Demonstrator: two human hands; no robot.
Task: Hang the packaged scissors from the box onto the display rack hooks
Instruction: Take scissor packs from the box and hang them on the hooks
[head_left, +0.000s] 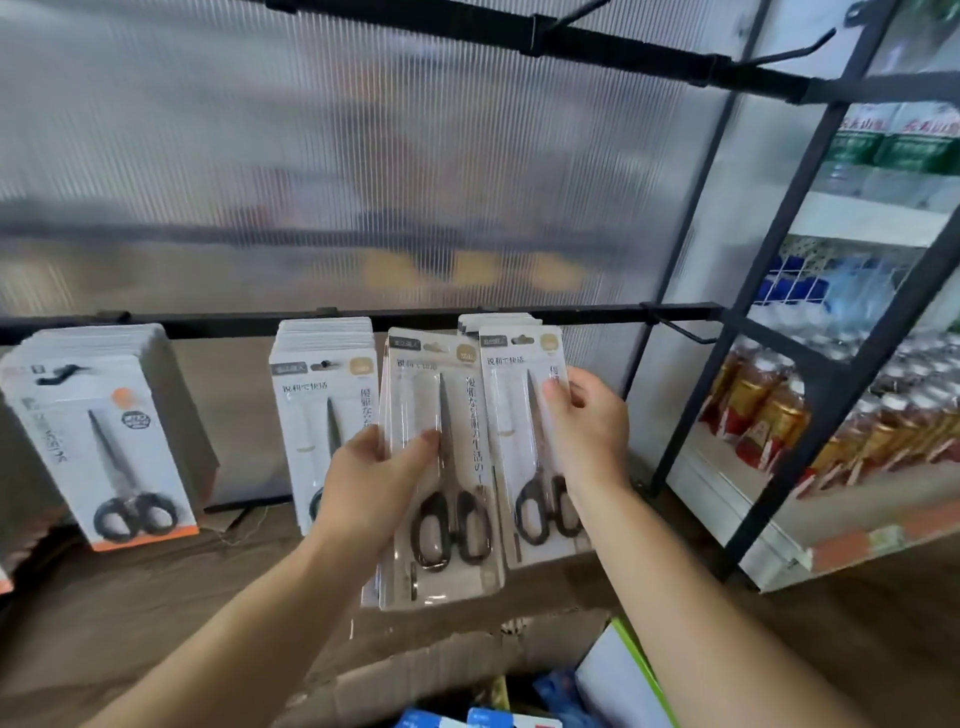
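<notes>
Now the left hand pinches upright packs, tops just under the rail, while the right hand pinches a neighbouring pack.

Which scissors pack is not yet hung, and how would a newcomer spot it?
Find the lower black rail across the ribbed panel; three stacks hang there. Between the middle stack and the right stack, the left hand grips the held pack. It alone tilts, sits lower and is on no hook.

Left stack, middle stack and right stack hang from the rail; held pack before it, box below, bottles rightward.
</notes>
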